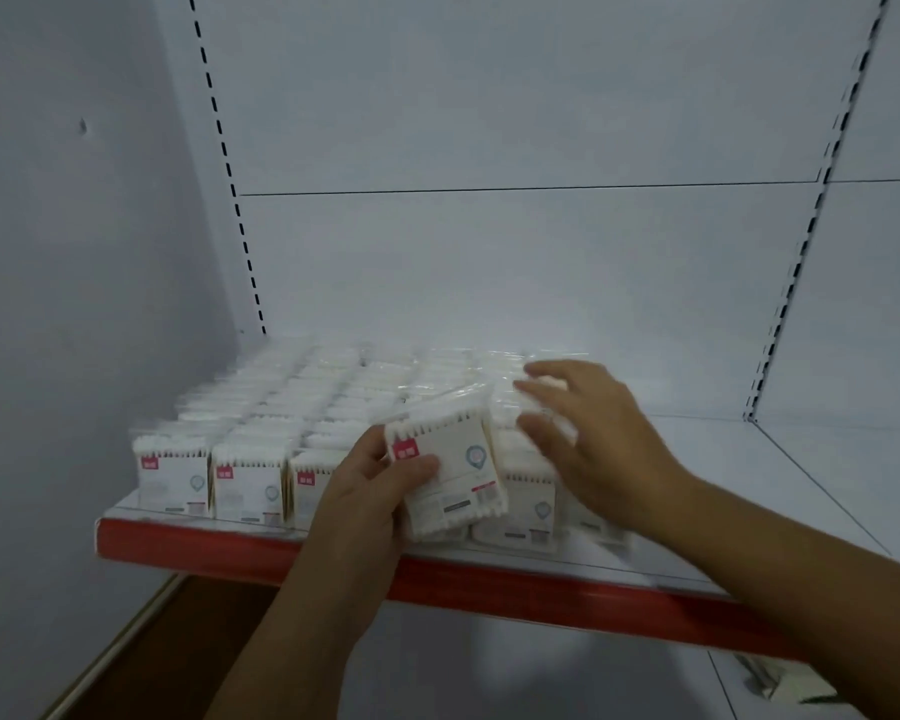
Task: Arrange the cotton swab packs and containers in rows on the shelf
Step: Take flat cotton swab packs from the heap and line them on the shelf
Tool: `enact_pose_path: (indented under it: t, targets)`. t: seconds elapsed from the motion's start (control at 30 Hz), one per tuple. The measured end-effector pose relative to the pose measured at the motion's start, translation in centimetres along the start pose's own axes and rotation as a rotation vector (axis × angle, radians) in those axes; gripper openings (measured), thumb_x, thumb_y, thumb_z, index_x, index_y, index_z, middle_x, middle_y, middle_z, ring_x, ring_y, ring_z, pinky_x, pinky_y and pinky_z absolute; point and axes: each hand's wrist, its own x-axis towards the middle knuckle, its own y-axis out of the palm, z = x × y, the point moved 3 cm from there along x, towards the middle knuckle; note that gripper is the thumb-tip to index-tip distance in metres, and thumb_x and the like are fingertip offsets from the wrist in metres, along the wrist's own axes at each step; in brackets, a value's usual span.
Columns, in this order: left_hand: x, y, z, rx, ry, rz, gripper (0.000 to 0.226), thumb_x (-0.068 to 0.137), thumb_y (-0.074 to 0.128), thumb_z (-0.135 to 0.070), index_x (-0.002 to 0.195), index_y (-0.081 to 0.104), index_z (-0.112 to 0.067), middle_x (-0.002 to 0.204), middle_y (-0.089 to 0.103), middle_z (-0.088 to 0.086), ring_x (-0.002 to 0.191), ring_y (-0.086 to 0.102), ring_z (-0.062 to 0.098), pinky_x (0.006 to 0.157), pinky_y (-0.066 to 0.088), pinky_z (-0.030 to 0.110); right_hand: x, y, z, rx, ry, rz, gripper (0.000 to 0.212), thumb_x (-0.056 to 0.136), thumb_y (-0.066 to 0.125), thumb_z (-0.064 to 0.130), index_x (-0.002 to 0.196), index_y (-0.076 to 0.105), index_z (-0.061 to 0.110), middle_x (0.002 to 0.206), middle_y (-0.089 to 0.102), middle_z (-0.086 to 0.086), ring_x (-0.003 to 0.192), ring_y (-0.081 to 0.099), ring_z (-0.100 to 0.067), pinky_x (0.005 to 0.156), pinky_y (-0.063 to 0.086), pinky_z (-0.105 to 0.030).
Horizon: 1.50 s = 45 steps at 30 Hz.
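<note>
1. Your left hand (370, 491) grips a flat white plastic-wrapped cotton swab pack (448, 470), tilted, just above the shelf's red front strip (204, 543).
2. Your right hand (593, 439), fingers spread and holding nothing, hovers over the standing pack rows (250, 480) behind that strip; blur hides any contact.
3. You seem mid-placement. Next, part a gap and stand the pack upright.

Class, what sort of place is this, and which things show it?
Probably a shop: a display shelf with a red front strip, slotted uprights on the back wall, and many identical cotton swab packs in rows.
</note>
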Motion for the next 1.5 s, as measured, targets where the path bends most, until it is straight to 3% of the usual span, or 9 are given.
enact_pose_path:
  t: [0.1,0.27,0.37,0.53,0.63,0.73,1.13,1.37,1.5]
  targets:
    - [0.7,2.0,-0.5,0.228,0.053,0.138,0.017,0.069,0.07,-0.024,0.085,0.074,-0.023,0.094,0.075,0.007,0.089,0.072,0.024,0.066,0.059,0.031,0.9,-2.9,1.8,0.331,0.052,0.125,0.054,0.073,0.045,0.078,0.119,0.048,0.05,0.104,0.053,0.042,0.095,0.054,0.013,0.074,0.044,-0.005]
    - [2.5,3.8,-0.3,0.716,0.185,0.32,0.048,0.08,0.076,-0.024,0.124,0.06,-0.03,0.116,0.066,-0.011,0.106,0.061,-0.001,0.088,0.052,0.022,0.2,-5.8,-0.7,0.272,0.165,0.162,0.02,0.07,0.079,0.038,0.085,0.065,0.036,0.081,0.068,0.015,0.07,0.065,-0.003,0.061,0.055,-0.025]
    - [3.4,4.1,0.2,1.321,0.477,0.346,0.078,0.081,0.071,-0.041,0.147,0.03,-0.036,0.147,0.036,-0.017,0.123,0.028,-0.016,0.108,0.022,0.014,-1.9,-6.0,-3.6,0.167,0.316,0.211,0.023,0.071,0.081,0.038,0.081,0.062,0.03,0.076,0.068,0.011,0.066,0.063,0.0,0.054,0.049,-0.018]
    - [5.7,4.3,4.5,1.989,0.408,0.528,0.101,0.083,0.053,-0.065,0.149,-0.017,-0.035,0.161,-0.017,-0.004,0.146,-0.02,0.019,0.115,-0.012,0.051,-5.2,-2.2,-4.3,-0.288,0.066,0.197,0.039,0.082,0.068,0.048,0.107,0.062,0.018,0.13,0.055,-0.001,0.122,0.049,-0.017,0.097,0.037,-0.022]
    - [6.4,3.6,5.1,2.011,0.428,0.503,0.102,0.081,0.053,-0.068,0.149,-0.015,-0.034,0.162,-0.011,-0.003,0.148,-0.013,0.021,0.116,-0.007,0.051,-5.5,-1.0,-4.6,-0.327,-0.027,0.299,0.072,0.089,0.055,0.055,0.145,0.037,0.013,0.158,0.017,-0.004,0.147,0.012,-0.018,0.117,0.01,-0.034]
    - [6.5,3.3,5.4,2.024,0.461,0.497,0.104,0.08,0.052,-0.07,0.149,-0.015,-0.034,0.162,-0.01,-0.003,0.149,-0.009,0.02,0.117,-0.003,0.048,-5.5,0.4,-5.9,-0.331,0.024,0.479,0.087,0.088,0.037,0.07,0.152,-0.003,0.027,0.156,-0.014,0.012,0.14,-0.019,-0.001,0.116,-0.009,-0.025]
    - [6.8,3.8,5.0,2.08,0.363,0.447,0.109,0.076,0.051,-0.076,0.151,-0.012,-0.028,0.162,-0.009,-0.005,0.149,-0.007,0.016,0.117,-0.005,0.049,-5.0,1.3,-5.9,-0.333,0.075,0.478,0.091,0.088,0.043,0.066,0.153,-0.001,0.02,0.161,-0.003,0.001,0.147,-0.008,-0.01,0.121,0.003,-0.035]
    - [5.6,6.4,3.1,2.17,0.129,0.526,0.11,0.074,0.06,-0.071,0.152,-0.002,-0.025,0.162,0.0,-0.004,0.149,-0.003,0.017,0.12,-0.002,0.052,-3.7,-1.9,-5.4,-0.424,0.042,0.535,0.09,0.083,0.017,0.077,0.15,-0.014,0.026,0.159,-0.018,-0.004,0.145,-0.019,-0.019,0.116,-0.01,-0.048]
    - [6.1,9.4,-0.2,2.066,0.179,0.539,0.102,0.072,0.034,-0.081,0.152,-0.01,-0.032,0.161,-0.007,-0.009,0.148,-0.007,0.01,0.12,0.004,0.036,-4.6,-9.3,-9.8,-0.481,0.094,0.506,0.076,0.092,0.021,0.067,0.153,0.006,0.025,0.161,-0.005,-0.006,0.147,-0.01,-0.02,0.117,-0.005,-0.044]
